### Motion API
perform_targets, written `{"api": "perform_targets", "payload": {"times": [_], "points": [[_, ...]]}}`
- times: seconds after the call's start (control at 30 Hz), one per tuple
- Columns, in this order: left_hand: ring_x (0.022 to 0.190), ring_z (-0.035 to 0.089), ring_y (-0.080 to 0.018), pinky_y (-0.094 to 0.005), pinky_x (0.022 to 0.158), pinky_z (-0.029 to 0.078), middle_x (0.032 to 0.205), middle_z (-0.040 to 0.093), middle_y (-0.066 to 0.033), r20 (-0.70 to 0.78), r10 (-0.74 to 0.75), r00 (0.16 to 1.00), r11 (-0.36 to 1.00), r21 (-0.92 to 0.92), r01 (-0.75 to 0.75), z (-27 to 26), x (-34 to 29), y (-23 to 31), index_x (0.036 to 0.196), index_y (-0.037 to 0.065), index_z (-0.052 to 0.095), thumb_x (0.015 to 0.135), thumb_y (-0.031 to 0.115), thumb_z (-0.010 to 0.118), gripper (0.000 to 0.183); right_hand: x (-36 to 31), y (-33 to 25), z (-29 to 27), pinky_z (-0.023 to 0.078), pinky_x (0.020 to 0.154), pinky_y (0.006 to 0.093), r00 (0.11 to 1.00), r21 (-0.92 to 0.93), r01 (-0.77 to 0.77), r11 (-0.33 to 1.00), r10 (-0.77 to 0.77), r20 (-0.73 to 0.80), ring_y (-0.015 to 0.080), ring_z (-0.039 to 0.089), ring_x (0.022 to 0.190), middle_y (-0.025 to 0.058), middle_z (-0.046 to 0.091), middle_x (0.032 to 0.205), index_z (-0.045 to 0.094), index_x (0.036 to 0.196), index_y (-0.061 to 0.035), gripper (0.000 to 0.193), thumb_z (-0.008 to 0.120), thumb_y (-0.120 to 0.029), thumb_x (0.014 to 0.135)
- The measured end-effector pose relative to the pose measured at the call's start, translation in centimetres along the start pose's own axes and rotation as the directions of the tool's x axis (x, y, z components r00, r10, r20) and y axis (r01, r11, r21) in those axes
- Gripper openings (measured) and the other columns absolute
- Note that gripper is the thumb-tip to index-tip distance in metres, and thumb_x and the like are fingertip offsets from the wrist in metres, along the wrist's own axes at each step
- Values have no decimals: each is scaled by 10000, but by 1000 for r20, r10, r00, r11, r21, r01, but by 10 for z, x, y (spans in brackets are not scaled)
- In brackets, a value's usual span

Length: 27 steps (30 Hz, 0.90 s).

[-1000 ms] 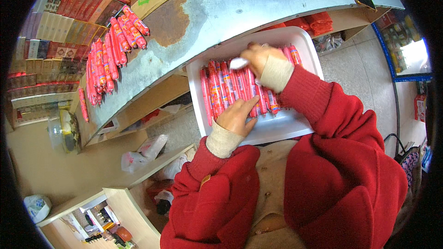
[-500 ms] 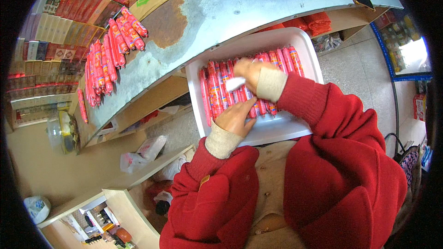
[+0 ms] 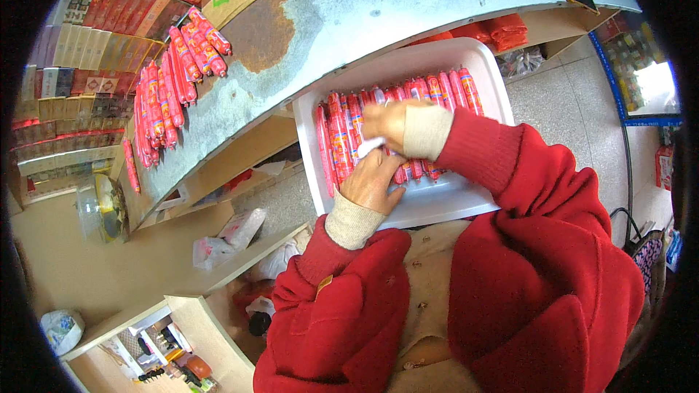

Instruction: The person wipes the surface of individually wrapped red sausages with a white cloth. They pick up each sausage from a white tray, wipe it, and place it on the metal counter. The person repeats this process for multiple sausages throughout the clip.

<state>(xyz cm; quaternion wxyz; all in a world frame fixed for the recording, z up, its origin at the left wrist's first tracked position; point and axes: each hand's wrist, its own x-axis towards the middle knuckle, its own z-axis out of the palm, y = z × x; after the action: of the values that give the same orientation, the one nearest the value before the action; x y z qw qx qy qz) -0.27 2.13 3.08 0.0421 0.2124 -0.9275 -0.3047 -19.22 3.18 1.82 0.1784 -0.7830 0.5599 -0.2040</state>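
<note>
1. Two bare hands, head view: your left hand (image 3: 369,180) lies over the wrapped sticks, thumb spread from the fingers; its fingertips are hidden at the white wad (image 3: 370,147), so you cannot tell whether they grip; your right hand (image 3: 387,125), blurred, appears clasped about that wad, just beside the left.
2. Progress, head view: a row of red-wrapped sticks (image 3: 336,138) lies side by side inside the white tub (image 3: 466,194); a further batch of sticks (image 3: 159,105) lies on the metal counter (image 3: 408,0), toward its left end; nothing visible separates finished sticks from remaining ones, so you cannot tell the share done.
3. Edges and room, head view: the tub's far rim stands close beside the counter's edge; pale tub floor shows between the row and the near wall, so your freest room, as judged, lies bodyward; the side walls stand near the row's ends.
</note>
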Motion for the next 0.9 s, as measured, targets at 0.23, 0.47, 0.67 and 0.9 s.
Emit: {"api": "perform_targets", "payload": {"times": [0.23,0.47,0.67,0.9], "points": [[843,561,-325,-397,732,468,904,508,-139,-85,-2,996,1000,14,3,4,2,-3,1087,61,573,692,58,693,413,0,3,1,502,679,429,979,35,-142,989,146,-144,332,617,802,124,561,891,612,868,-89,125,589,-51,752],[866,559,-338,-399,754,466,921,524,-155,-20,-26,999,1000,-12,26,2,-1,-2,1145,57,557,730,78,674,432,-5,1,2,507,762,442,922,-100,-281,955,240,-303,351,609,900,133,574,973,639,939,-122,234,624,-63,712],[886,572,-346,-400,757,473,940,547,-164,-27,-57,998,998,18,58,-1,0,1,1164,57,545,742,110,678,446,-3,0,5,516,688,417,997,22,-40,999,41,-59,319,623,805,116,579,918,628,885,-96,152,573,-50,751],[828,610,-348,-403,733,493,882,609,-173,-222,-28,975,999,34,37,3,1,0,1097,30,570,752,143,696,384,1,-1,-2,491,701,467,877,-1,-289,957,264,-401,379,598,829,177,566,919,575,918,-62,164,559,-11,763]]}}
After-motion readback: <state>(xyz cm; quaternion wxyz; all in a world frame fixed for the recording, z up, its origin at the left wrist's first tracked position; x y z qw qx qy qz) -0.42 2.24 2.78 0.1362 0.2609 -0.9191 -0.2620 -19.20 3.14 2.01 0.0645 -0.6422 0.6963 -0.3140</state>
